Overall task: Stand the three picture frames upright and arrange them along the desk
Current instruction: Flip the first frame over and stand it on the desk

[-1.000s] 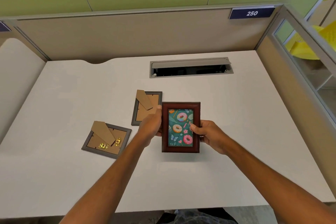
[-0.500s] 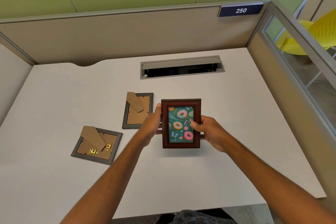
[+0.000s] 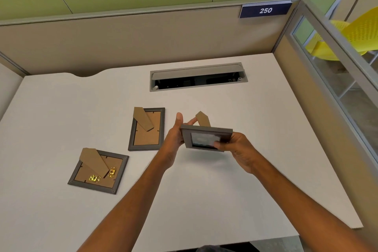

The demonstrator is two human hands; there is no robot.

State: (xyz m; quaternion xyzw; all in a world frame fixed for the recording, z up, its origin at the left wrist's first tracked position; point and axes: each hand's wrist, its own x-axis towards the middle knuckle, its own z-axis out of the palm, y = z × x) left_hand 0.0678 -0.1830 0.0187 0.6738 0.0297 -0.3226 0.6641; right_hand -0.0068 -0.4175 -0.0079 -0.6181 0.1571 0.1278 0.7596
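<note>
Both hands hold a dark-framed picture frame [image 3: 205, 138] above the white desk [image 3: 255, 139], tilted steeply so its top edge faces me; its cardboard stand sticks out behind it. My left hand [image 3: 176, 135] grips its left side, with a finger touching the stand. My right hand [image 3: 238, 147] grips its right side, thumb over the glass. Two more grey frames lie face down on the desk: one [image 3: 147, 130] just left of my left hand, another [image 3: 99, 171] nearer the front left, with brass clips on its back.
An open cable tray [image 3: 198, 76] is set into the desk behind the frames. Beige partition walls [image 3: 143, 39] close the back and right side. A number plate reading 250 [image 3: 265, 10] hangs at the back right. Yellow chairs [image 3: 356, 35] stand beyond the glass.
The held frame has tipped from facing me to steeply tilted, and its cardboard stand now shows behind it. My left fingers have moved behind the frame to the stand.
</note>
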